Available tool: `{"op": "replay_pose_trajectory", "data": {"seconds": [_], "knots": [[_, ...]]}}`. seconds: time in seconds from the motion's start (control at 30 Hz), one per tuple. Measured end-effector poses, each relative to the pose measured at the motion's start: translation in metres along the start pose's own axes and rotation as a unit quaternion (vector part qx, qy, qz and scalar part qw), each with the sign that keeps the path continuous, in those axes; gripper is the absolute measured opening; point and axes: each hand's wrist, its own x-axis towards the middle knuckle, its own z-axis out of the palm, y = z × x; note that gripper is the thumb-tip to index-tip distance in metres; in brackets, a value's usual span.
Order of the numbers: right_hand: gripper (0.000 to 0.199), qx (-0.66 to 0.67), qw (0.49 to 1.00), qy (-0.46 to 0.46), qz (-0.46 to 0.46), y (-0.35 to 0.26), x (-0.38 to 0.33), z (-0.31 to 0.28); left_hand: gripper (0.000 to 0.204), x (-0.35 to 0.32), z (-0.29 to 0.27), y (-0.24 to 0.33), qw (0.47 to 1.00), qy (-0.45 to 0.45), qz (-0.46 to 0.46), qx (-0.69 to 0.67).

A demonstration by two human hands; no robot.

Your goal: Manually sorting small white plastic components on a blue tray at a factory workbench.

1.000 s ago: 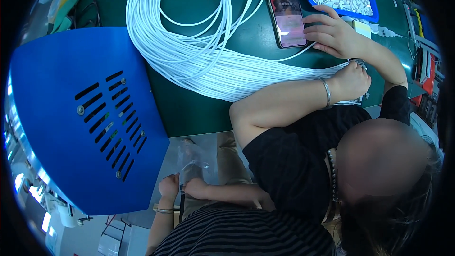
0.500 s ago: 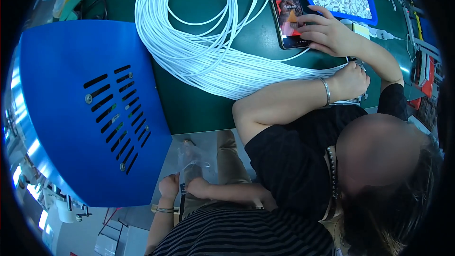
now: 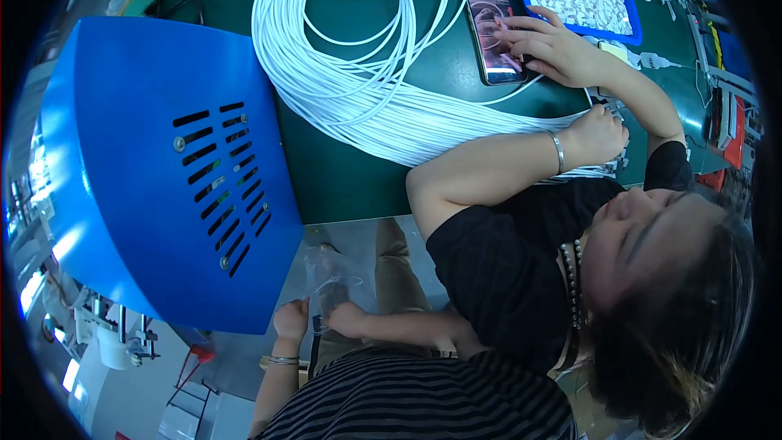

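Note:
In the lower middle, a clear plastic bag (image 3: 332,279) hangs over my lap, beyond the table's front edge. Its thin film is partly see-through, and I cannot make out anything inside it. My left hand (image 3: 291,320), with a bracelet at the wrist, is closed at the bag's left edge. Closed too is my right hand (image 3: 346,319), at the bag's lower right edge. A short dark strip lies between the two hands; its kind is unclear.
A blue slotted machine housing (image 3: 187,171) fills the left. A large white cable bundle (image 3: 350,106) covers the green table (image 3: 326,187). Close on my right, a co-worker in black rests one fist on the cables and touches a phone (image 3: 495,41). Behind stands a blue tray (image 3: 639,20) of small white parts.
The view has shifted slightly, so the blue housing sits further right. The co-worker's head has turned, and the phone's picture differs. My hands stay at the bag.

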Motion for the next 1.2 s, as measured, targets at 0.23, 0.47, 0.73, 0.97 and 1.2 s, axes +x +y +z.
{"op": "replay_pose_trajectory", "data": {"seconds": [0.23, 0.47, 0.73, 0.97, 1.2], "knots": [[0.018, -0.011, 1.000, -0.014, 0.025, -0.008, 0.007, 0.000, 0.048, -0.008, -0.002, -0.011, 1.000, 0.001, 0.003, 0.007], [0.017, -0.046, 0.997, -0.024, 0.053, -0.002, 0.006, 0.010, 0.045, -0.026, 0.002, -0.034, 1.000, 0.027, 0.007, 0.007], [0.014, -0.189, 0.979, -0.075, 0.013, -0.006, 0.007, -0.004, 0.043, -0.056, 0.031, -0.102, 0.990, 0.047, -0.101, -0.081], [0.015, -0.296, 0.944, -0.123, -0.073, -0.033, 0.068, -0.005, 0.036, -0.071, 0.084, -0.188, 0.962, 0.119, -0.144, -0.200], [0.026, -0.370, 0.900, -0.210, -0.094, -0.142, 0.238, 0.023, 0.038, -0.088, 0.130, -0.357, 0.849, 0.194, -0.171, -0.460]]}}
